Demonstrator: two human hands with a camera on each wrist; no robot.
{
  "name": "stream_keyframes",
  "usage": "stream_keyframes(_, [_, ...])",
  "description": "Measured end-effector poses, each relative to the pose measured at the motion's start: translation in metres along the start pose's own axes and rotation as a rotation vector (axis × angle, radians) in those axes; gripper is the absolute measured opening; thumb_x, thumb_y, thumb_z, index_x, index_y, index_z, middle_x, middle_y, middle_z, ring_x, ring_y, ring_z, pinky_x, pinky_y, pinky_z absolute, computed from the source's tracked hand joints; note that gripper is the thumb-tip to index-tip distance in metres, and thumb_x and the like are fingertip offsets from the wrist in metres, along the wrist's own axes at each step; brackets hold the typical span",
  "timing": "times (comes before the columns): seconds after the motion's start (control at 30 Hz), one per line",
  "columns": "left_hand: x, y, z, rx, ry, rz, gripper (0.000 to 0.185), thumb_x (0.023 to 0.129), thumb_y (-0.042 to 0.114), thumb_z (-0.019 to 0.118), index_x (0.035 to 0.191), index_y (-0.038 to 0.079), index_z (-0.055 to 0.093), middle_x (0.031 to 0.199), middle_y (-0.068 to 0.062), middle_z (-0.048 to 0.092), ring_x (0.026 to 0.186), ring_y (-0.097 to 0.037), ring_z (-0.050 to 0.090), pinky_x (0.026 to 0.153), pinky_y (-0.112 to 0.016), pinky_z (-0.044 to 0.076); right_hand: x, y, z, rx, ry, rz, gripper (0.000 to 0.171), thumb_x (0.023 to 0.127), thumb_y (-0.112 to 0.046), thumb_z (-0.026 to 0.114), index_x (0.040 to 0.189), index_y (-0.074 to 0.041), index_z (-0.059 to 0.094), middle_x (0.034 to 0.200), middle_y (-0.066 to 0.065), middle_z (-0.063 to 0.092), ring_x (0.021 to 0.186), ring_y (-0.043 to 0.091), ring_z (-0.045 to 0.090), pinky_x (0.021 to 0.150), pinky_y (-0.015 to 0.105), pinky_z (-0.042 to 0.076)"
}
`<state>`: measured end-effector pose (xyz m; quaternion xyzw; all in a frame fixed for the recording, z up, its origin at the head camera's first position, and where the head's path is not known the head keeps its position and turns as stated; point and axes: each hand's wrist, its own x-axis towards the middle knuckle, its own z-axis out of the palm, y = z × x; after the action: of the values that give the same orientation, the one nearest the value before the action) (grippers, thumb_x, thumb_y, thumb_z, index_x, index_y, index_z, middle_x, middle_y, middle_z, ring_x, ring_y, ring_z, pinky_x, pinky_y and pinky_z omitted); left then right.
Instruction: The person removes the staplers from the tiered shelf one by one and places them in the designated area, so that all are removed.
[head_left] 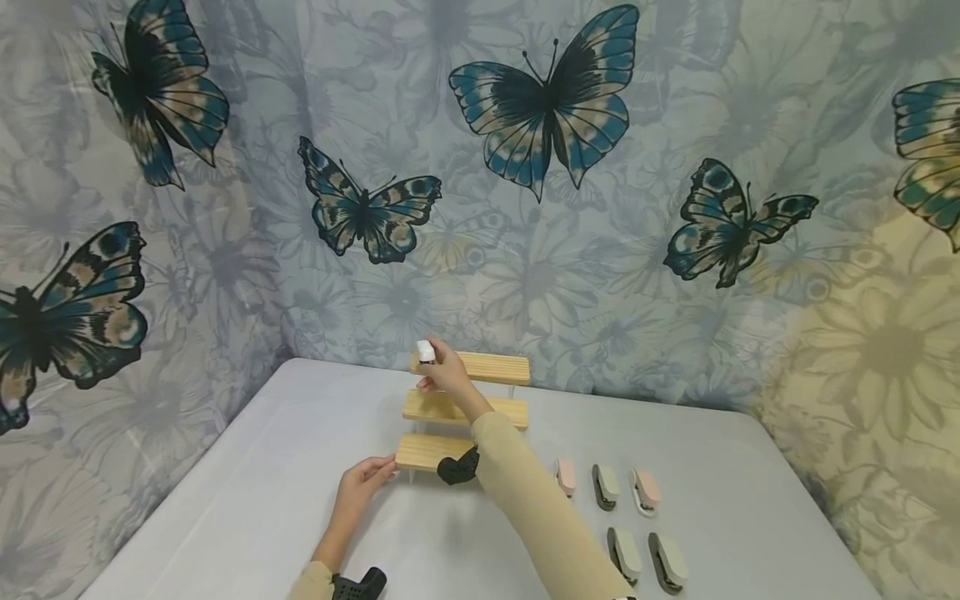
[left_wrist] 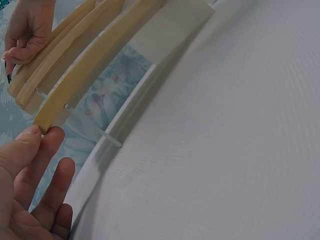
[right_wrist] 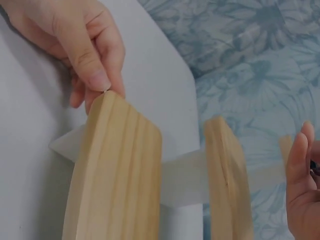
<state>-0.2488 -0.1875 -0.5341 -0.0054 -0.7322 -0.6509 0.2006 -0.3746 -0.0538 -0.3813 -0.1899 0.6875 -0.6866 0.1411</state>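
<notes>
A three-tier display stand with pale wooden boards (head_left: 431,452) rises in steps on the white table. My left hand (head_left: 363,479) pinches the left end of the lowest board between thumb and index finger; in the left wrist view the other fingers of that hand (left_wrist: 32,185) are loosely bent. At the left end of the top board, my right hand (head_left: 448,372) holds a small white-topped stapler (head_left: 425,351) upright. Its dark lower part is mostly hidden by the fingers. Only part of the right hand (right_wrist: 303,190) shows at the edge of the right wrist view.
Several small staplers stand in two rows to the right of the stand, among them a pink one (head_left: 647,490) and a pale green one (head_left: 667,561). Translucent side supports (right_wrist: 184,180) join the boards. A butterfly-patterned cloth (head_left: 525,275) hangs behind the table (head_left: 247,475).
</notes>
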Motion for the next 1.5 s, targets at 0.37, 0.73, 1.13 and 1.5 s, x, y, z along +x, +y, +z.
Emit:
stream_keyframes(0.37, [0.003,0.002,0.0,0.021,0.019,-0.02,0.03,0.069,0.03,0.058,0.082,0.003,0.058,0.083,-0.005,0.059,0.069,-0.016,0.054,0.062,-0.023,0.045,-0.004,0.008,0.0,-0.047,0.141,-0.095,0.034,0.075,-0.004,0.052,0.108,-0.006,0.046,0.095,0.01,0.054,0.042,0.018,0.052,0.042,0.032,0.046])
stream_keyframes(0.73, [0.001,0.002,-0.002,0.016,0.031,-0.069,0.03,0.068,0.03,0.059,0.08,0.003,0.058,0.086,-0.006,0.058,0.07,-0.016,0.054,0.062,-0.023,0.045,-0.01,0.006,0.009,-0.538,0.372,-0.289,0.039,0.064,-0.013,0.065,0.093,0.002,0.047,0.076,0.01,0.054,0.057,0.014,0.053,0.039,0.014,0.043])
stream_keyframes(1.13, [0.0,0.001,0.001,-0.029,0.007,-0.047,0.031,0.068,0.028,0.059,0.081,-0.001,0.057,0.087,-0.009,0.057,0.07,-0.017,0.054,0.063,-0.024,0.045,-0.006,-0.011,-0.005,-0.419,-0.026,-0.083,0.064,0.066,-0.008,0.063,0.121,-0.015,0.031,0.092,0.015,0.048,0.052,0.028,0.054,0.047,0.032,0.047])
stream_keyframes(1.5, [0.0,0.001,0.0,-0.039,0.008,-0.004,0.025,0.07,0.022,0.059,0.08,-0.001,0.057,0.086,-0.009,0.057,0.07,-0.019,0.055,0.062,-0.025,0.045,-0.022,-0.023,-0.007,-0.27,-0.097,-0.097,0.055,0.07,-0.002,0.057,0.119,-0.01,0.034,0.11,0.016,0.039,0.059,0.034,0.051,0.054,0.039,0.046])
